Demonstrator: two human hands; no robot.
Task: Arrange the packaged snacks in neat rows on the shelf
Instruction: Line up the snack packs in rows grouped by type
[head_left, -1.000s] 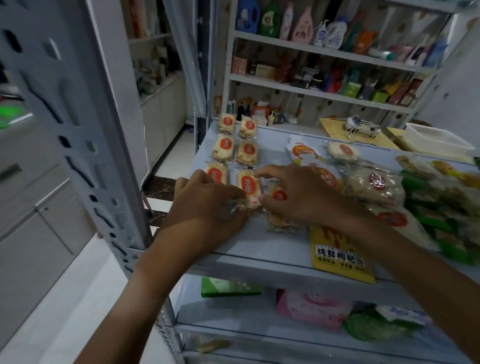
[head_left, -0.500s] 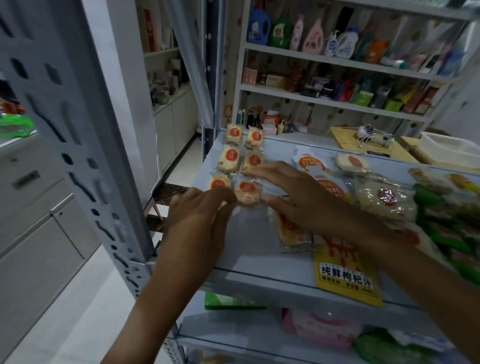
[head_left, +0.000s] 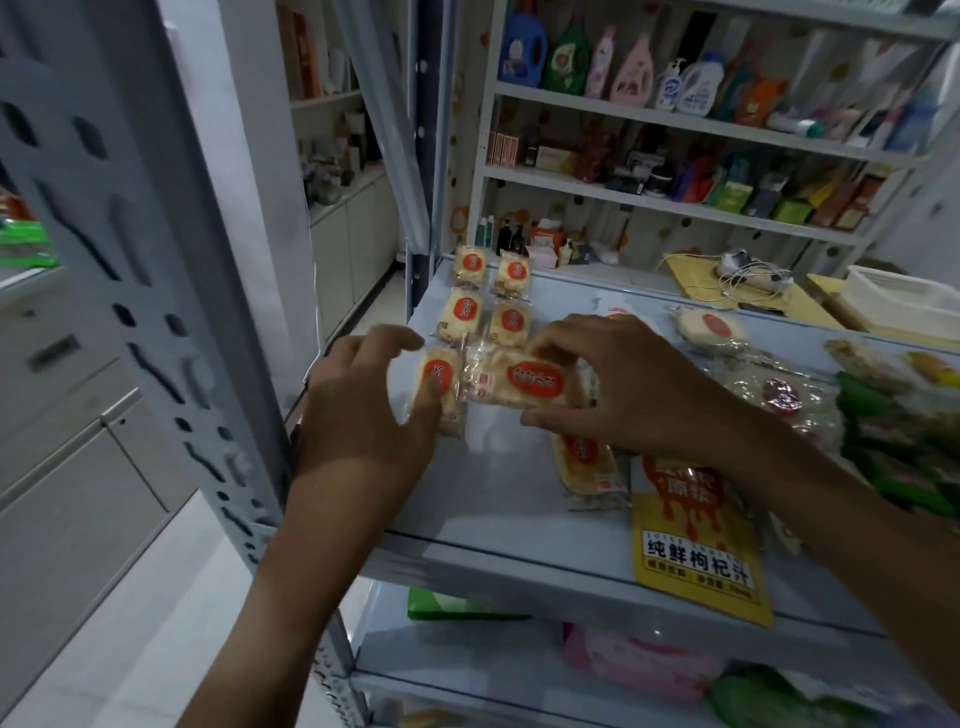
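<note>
Pinching a snack packet (head_left: 524, 383) between thumb and fingers, right hand (head_left: 623, 395); left hand (head_left: 363, 415) grips its neighbour packet (head_left: 439, 387)

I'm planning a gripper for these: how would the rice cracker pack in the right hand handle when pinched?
The rice cracker pack is probably light: the right hand holds it by the fingers alone. Its glossy clear wrapper looks slippery and crinkly. The crackers inside are likely brittle, so pinch gently.

Glossy clear-plastic snack wrappers (head_left: 524, 383); smooth shelf (head_left: 498, 483).
</note>
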